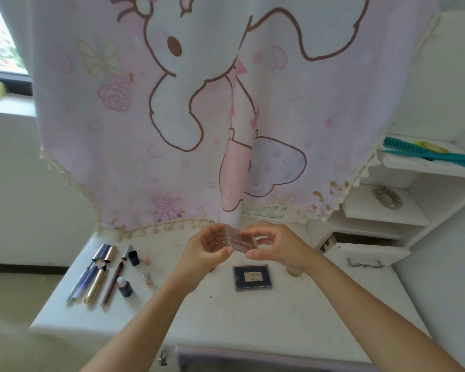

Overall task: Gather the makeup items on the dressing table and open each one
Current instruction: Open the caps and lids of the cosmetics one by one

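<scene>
- The white counter (253, 318) is in front of the person, and both arms reach over its front edge.
- A dark blue case (253, 277) lies flat near the middle of the counter. It is shut and no one is touching it.
- By the left edge lie 3 long tubes (97, 277), a brown pencil (115, 280) and a small dark bottle (124, 288). Their caps look to be off.
- Up in the air, over the back middle of the counter, both hands hold a small pink case (240, 238).
- The left hand (207, 248) curls its fingers round the left side of it.
- The right hand (277, 245) pinches the right side with thumb and fingers.
- I cannot tell if the lid is up yet.
- The case is small and smooth, so it could slip out and drop on the counter. The makeup inside could crack.
- If the lid pops open too fast, the case could jump out of the fingers.
- A pink cloth (199, 103) with a cartoon on it hangs behind the counter.
</scene>
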Available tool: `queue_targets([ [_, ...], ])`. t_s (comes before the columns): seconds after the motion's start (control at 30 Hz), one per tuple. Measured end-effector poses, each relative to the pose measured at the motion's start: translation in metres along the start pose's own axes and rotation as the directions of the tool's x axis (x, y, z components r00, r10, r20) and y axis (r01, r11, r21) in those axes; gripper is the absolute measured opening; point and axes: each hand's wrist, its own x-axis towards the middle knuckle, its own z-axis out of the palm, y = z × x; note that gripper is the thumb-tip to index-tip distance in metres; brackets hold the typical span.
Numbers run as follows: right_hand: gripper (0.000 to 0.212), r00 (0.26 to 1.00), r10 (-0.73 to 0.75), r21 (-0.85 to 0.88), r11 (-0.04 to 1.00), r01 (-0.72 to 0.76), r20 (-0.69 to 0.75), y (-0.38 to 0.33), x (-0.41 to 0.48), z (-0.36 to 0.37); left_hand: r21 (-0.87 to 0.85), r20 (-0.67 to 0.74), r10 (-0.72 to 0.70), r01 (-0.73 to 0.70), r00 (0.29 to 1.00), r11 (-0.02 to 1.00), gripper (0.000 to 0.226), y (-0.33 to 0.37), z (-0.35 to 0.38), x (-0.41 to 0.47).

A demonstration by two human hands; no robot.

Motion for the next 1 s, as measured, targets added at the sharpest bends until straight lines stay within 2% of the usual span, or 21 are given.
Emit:
queue_targets([
  [0.1, 0.036, 1.0, 0.01, 0.044, 0.999, -0.011, 0.018, -0.009, 0.013, 0.014, -0.032, -0.033, -0.021, 0.02, 0.999, 0.999, 0.054, -0.001, -0.022, -0.003],
  [0.43, 0.054, 0.997, -0.041, 0.025, 0.999, 0.039, 0.063, -0.035, 0.049, 0.061, -0.001, -0.047, 0.036, -0.036, 0.998, 0.999, 0.05, 0.003, -0.08, -0.01],
  [0.83, 0.07, 0.991, -0.133, -0.139, 0.981, 0.134, 0.013, -0.041, 0.064, 0.092, -0.03, -0.021, 0.106, -0.106, 0.994, 0.994, 0.055, -0.002, -0.118, -0.015],
  [0.93, 0.067, 0.994, -0.113, -0.037, 0.993, 0.112, -0.009, -0.039, 0.061, 0.096, -0.003, -0.037, 0.13, -0.13, 0.991, 0.991, 0.057, -0.003, -0.118, -0.017],
  [1.0, 0.044, 0.997, -0.038, 0.147, 0.988, 0.048, -0.07, -0.039, 0.06, 0.099, 0.109, -0.04, 0.176, -0.171, 0.984, 0.979, 0.057, -0.004, -0.117, -0.021],
])
